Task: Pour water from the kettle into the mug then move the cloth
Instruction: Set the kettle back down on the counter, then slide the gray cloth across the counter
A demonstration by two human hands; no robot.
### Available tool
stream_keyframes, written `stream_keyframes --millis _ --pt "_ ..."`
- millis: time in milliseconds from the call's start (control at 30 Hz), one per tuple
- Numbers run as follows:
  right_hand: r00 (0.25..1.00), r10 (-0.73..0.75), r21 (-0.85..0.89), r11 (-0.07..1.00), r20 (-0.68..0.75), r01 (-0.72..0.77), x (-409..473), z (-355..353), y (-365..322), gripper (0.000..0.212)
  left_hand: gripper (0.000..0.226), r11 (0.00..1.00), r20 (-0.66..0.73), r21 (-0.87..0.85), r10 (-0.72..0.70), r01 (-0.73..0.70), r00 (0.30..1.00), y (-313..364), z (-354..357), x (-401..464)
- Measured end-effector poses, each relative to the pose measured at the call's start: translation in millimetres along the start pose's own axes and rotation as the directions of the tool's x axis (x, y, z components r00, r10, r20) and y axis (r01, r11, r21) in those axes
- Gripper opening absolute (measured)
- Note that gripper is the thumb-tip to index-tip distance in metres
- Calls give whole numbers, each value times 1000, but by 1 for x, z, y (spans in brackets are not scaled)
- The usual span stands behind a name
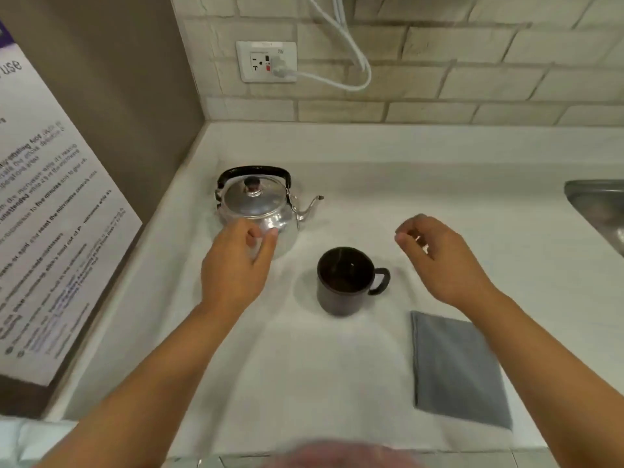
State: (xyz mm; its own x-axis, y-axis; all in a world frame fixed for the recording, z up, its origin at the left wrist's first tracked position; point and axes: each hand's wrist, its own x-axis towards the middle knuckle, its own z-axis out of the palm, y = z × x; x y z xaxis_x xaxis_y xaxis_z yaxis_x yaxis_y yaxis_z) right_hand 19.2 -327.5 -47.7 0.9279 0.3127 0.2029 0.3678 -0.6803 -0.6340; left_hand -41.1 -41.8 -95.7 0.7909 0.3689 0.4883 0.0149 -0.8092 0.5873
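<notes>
Nearest to us, at the bottom edge, we see a blurred pinkish shape we cannot identify, and our two bare forearms reach forward over the white tabletop [304,383]. On the right, close in, the cloth [459,369] lies flat as a folded grey rectangle, and our right forearm crosses above its far right corner.

A little farther, between the two hands, the mug [341,282] stands upright, dark inside and out, with its handle turned to the right. It is apart from the cloth and apart from both hands.

Our right hand [439,258] hovers to the right of the mug, fingers loosely curled with thumb and forefinger near each other; its grip is released and it holds nothing. Our left hand [233,265] is at the front of the kettle [260,207], fingers slightly spread against the shiny body; its grip is also released, and we cannot tell whether the fingertips touch the metal.

The kettle stands upright on the tabletop, left of and beyond the mug, lid on, black handle raised, spout pointing right.

Farther still, a steel sink [597,207] shows at the right edge. On the brick wall behind, a socket [266,61] carries a white plug and cable [347,55]. A printed notice [50,214] hangs on the left wall.
</notes>
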Motion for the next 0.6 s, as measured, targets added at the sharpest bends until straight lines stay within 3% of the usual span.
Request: stream_keyframes --millis 100,200,300,367,500,533,600 --pt "992 122 -194 973 -29 -125 -75 5 38 25 30 998 180 66 -23 11 983 -5 11 -63" --pt "953 199 -403 910 227 -94 -138 26 63 58 49 975 375 220 -45 -42 926 -10 21 -100" --pt "934 154 -391 920 321 -18 -141 34 85 63 57 964 430 255 -42 -77 902 -13 24 -103" --pt "942 161 -424 905 293 -23 -106 30 102 60 58 963 447 258 -47 -78 893 -12 24 -101" --pt "937 333 -564 796 106 -219 -6 40 117 61 60 965 445 251 -51 -70 894 -11 22 -102" --pt "935 311 -587 794 170 -158 10 51 111 62 59 966 439 251 -54 -65 897 -11 22 -103" --pt "898 78 -516 838 432 175 25 69 99 64 59 964 433 258 -59 -61 899 -13 22 -103"
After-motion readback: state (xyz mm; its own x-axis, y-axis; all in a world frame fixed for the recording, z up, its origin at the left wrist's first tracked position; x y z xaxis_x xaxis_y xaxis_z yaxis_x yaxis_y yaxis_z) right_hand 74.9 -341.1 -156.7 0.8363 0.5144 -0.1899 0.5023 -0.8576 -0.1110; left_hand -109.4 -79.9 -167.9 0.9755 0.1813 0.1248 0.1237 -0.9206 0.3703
